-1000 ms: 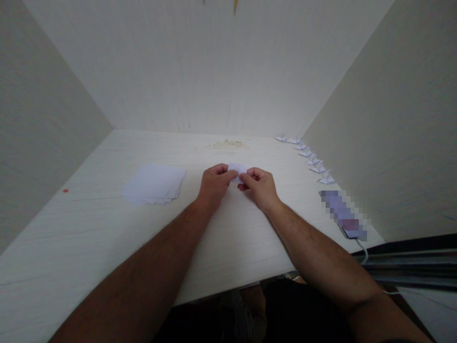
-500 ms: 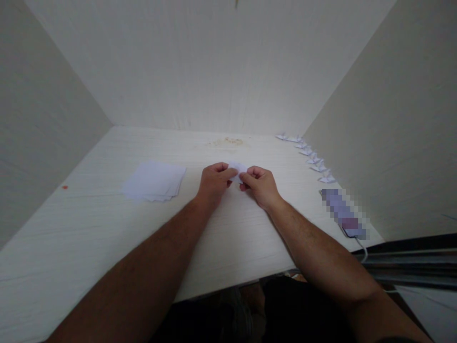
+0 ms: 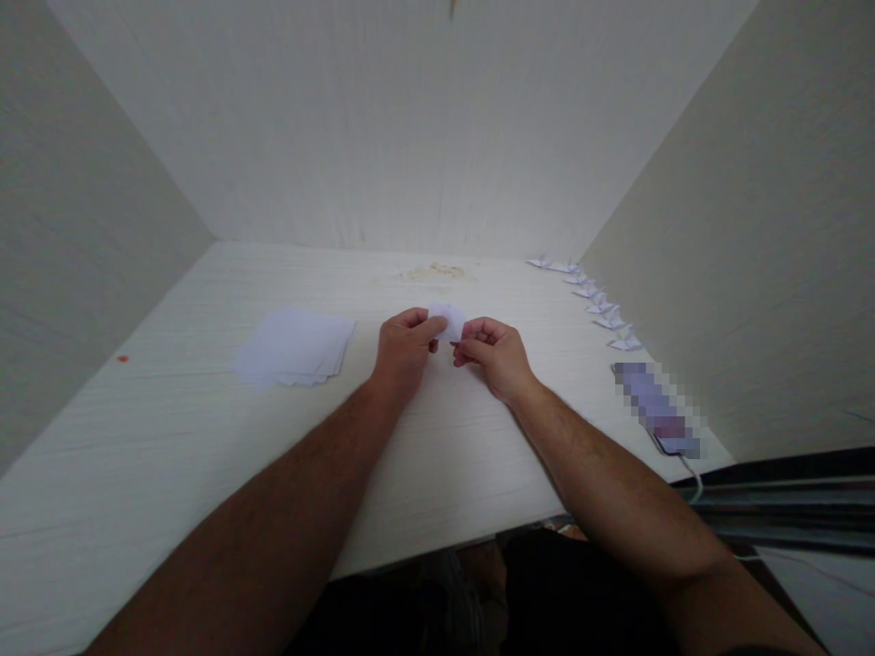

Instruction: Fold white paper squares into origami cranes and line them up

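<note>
Between my hands, above the middle of the table, is a small folded piece of white paper [image 3: 453, 319]. My left hand [image 3: 402, 351] grips its left side, thumb lying across the front. At the paper's lower right corner, my right hand [image 3: 500, 357] pinches with thumb and forefinger, its other fingers curled behind. The exact fold is too small to make out. Left of my hands lies a loose stack of white paper sheets [image 3: 301, 342], slightly fanned at the near edge.
Several small folded white paper figures [image 3: 624, 344] line the right edge of the pale table [image 3: 437, 456]. Nearer stands a blurred-out phone [image 3: 649, 401] with a white cable [image 3: 695, 483]. Brownish marks [image 3: 441, 271] lie toward the back wall; an orange speck [image 3: 123, 359] sits far left.
The folded paper has shifted slightly left and shows more of its face. My right thumb has slid off its front toward the lower right corner; my left hand moved a little left.
</note>
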The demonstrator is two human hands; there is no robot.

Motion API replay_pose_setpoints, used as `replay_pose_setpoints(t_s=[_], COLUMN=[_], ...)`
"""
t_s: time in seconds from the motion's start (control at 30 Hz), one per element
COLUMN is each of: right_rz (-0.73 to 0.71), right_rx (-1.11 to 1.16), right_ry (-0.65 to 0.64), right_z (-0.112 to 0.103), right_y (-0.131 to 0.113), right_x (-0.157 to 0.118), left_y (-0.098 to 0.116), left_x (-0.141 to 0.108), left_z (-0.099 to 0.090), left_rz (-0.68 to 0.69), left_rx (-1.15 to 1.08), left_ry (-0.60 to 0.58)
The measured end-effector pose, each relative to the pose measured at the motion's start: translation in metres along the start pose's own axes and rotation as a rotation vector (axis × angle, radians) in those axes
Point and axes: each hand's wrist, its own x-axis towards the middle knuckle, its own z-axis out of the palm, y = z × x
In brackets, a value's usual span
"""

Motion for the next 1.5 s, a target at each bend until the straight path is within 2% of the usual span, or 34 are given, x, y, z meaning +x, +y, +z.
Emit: replay_pose_setpoints(t_s=[0.1, 0.43, 0.67, 1.1, 1.3, 1.5], right_rz=[0.016, -0.076, -0.170, -0.182, -0.238, -0.192], right_rx=[-0.041, -0.224, -0.283, -0.255, -0.239, -0.195], right_ry=[0.018, 0.075, 0.169, 0.191, 0.182, 0.155], right_z=[-0.0002, 0.0028, -0.0006, -0.0011, -0.0035, -0.0060], right_y=[-0.0004, -0.0090, -0.0076, -0.0070, -0.0056, -0.0011], right_x=[-0.0013, -0.0058, -0.0043, -0.0040, -0.0031, -0.0007], left_y=[-0.0006, 0.0018, 0.0047, 0.0014, 0.0012, 0.0071], left_x=[-0.0001, -0.0029, -0.0058, -0.0065, -0.0069, -0.0087], left_z=[-0.0003, 0.0023, 0.0048, 0.0018, 0.0003, 0.0007], left_rz=[-0.007, -0.029, -0.067, 0.004, 0.014, 0.005], left_rx=[-0.017, -0.049, -0.064, 0.075, 0.082, 0.126], left_ry=[-0.028, -0.050, -0.127, -0.181, -0.228, -0.250])
